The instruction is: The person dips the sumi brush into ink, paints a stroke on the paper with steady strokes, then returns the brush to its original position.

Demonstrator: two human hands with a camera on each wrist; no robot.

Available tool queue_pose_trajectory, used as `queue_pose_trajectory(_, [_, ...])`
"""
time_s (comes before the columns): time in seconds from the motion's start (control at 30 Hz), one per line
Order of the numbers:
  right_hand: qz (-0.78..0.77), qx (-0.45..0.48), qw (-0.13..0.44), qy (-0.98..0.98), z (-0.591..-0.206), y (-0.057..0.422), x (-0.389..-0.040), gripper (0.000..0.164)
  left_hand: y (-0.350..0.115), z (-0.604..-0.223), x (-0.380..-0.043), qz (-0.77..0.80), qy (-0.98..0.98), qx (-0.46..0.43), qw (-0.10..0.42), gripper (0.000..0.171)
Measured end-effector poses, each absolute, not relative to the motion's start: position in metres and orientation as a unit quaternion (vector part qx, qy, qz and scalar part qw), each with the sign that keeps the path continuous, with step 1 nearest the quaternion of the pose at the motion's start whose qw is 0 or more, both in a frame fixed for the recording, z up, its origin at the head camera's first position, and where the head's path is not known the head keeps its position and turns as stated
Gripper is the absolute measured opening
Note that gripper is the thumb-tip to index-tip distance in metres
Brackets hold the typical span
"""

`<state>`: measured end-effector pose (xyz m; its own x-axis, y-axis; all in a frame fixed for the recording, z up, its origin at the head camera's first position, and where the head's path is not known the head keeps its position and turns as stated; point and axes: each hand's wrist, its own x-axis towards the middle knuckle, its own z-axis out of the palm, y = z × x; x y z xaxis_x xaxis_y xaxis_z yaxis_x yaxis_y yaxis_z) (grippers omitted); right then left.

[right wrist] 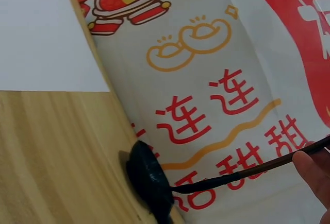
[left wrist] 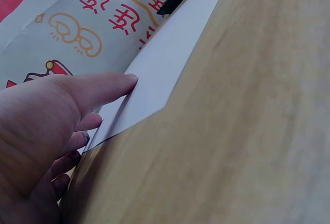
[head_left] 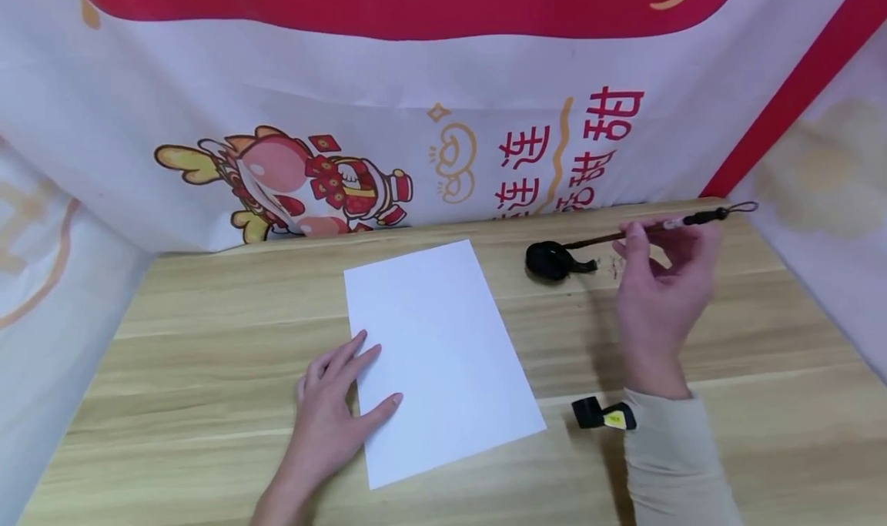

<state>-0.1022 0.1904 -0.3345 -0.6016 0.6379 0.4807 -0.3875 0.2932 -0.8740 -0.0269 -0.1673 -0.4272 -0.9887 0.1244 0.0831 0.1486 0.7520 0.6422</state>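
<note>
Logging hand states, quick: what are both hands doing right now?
Left hand: open, fingers resting on the white paper.
Right hand: closed, holding the brush.

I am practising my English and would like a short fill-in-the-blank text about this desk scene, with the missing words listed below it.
1. The right hand holds a brush, while the left hand touches a sheet of ____.
2. The sheet is coloured ____.
3. In the head view, the black dish lies to the ____ of the sheet.
4. The writing on the cloth behind the table is coloured ____.

Missing words: paper; white; right; red.
</note>
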Motion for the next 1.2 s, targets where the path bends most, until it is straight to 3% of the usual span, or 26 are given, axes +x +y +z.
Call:
queue_pose_trajectory(0.13, [0.583,-0.065,0.453,-0.671,-0.336,0.191,-0.101,0.023,-0.167,-0.428,-0.026,-0.343,-0.936,-0.075,0.020,0.072])
queue_pose_trajectory(0.6, [0.590,-0.031,0.411,-0.694,-0.344,0.169,-0.104,0.019,-0.168,-0.427,-0.027,-0.340,-0.937,-0.079,0.024,0.072])
queue_pose_trajectory(1.2, [0.571,-0.021,0.427,-0.701,-0.344,0.166,-0.102,0.020,-0.168,-0.428,-0.025,-0.343,-0.936,-0.075,0.022,0.072])
